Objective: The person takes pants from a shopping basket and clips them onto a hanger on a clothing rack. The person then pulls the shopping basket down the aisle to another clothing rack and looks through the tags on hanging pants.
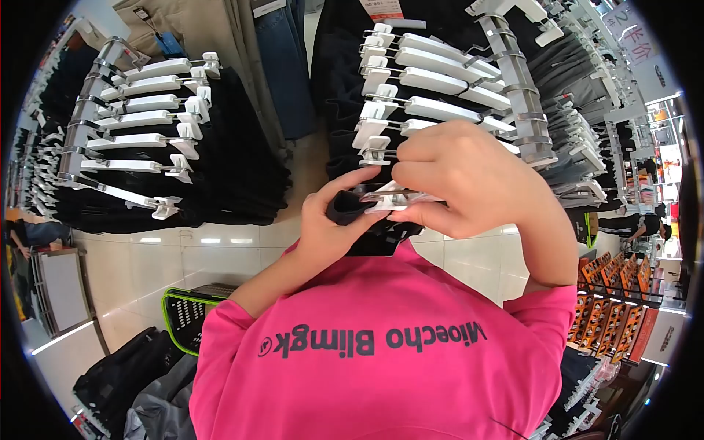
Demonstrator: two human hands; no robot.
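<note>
With closed grips, your left hand (323, 224) pinches folded black fabric (345, 209), apparently steadying it while your right hand (463, 176) holds a white plastic hanger clip (400, 199).

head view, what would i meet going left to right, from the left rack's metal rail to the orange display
Metal rail of the left rack → green-rimmed basket → left hand, holding a black garment → white clip hanger → right hand → orange display packs.
</note>
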